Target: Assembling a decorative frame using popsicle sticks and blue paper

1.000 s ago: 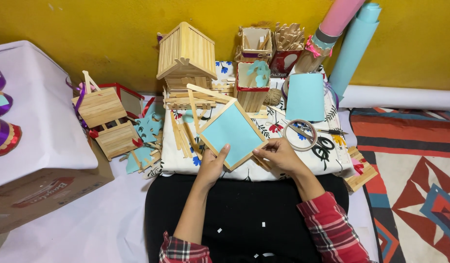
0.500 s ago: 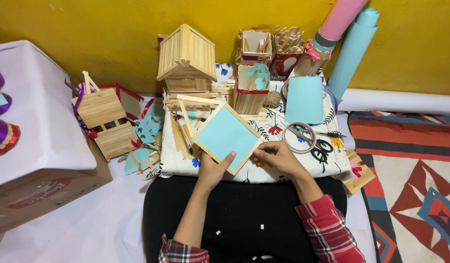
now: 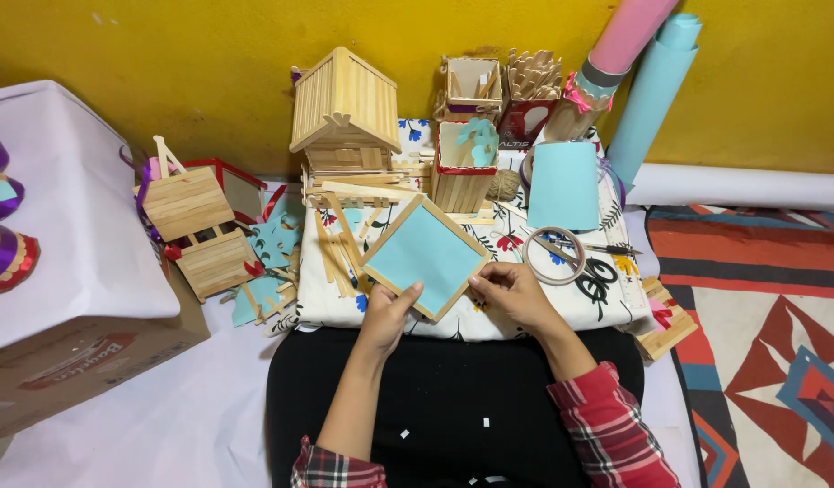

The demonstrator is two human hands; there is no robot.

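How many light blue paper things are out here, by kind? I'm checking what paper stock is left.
Framed light blue square, held by left hand and right hand: 1
Loose light blue sheet: 1
Light blue paper roll: 1
Total: 3

Floor spread with white paper point(image 3: 119, 425), bearing a floral cloth point(image 3: 607, 303), a black mat point(image 3: 453, 398), a cardboard box point(image 3: 83, 361) and a patterned rug point(image 3: 769, 343)

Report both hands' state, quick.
Left hand: closed on the lower corner of the blue square panel with the wooden stick frame.
Right hand: fingers curled at the same panel's right edge, touching it.
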